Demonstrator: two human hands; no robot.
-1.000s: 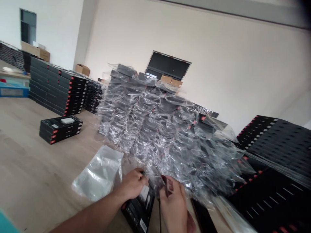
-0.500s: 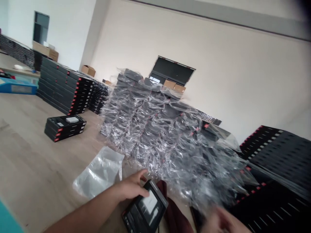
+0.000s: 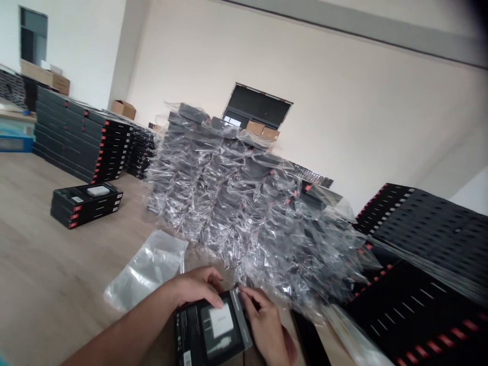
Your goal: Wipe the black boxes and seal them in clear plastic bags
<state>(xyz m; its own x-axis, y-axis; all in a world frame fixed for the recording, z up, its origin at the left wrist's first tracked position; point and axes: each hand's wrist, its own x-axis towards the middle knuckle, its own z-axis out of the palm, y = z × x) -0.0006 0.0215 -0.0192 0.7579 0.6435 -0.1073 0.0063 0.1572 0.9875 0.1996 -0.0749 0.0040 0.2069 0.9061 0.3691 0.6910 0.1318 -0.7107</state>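
A small black retail box (image 3: 190, 330), its front printed with or showing a white charger and plug, is tilted in front of me at the bottom of the view. My left hand (image 3: 200, 287) grips its upper left part, with the thumb lying on the front. At the box's right end, my right hand (image 3: 263, 320) has its thumb and fingertips pinched together at the upper corner; the hand hides part of that edge. Left of the box, a flat clear plastic bag (image 3: 147, 272) lies on the wooden tabletop (image 3: 57, 290).
A large pile of bagged boxes (image 3: 229, 203) rises ahead. Three black boxes (image 3: 87, 206) are stacked at left, before a taller box stack (image 3: 72, 137). More black boxes (image 3: 415, 305) fill the right side. A dark flat item (image 3: 310, 338) sits by my right hand.
My right hand has come in from the lower right to the box's right end. The box has turned more upright and shifted slightly left. The whole view has swung right.
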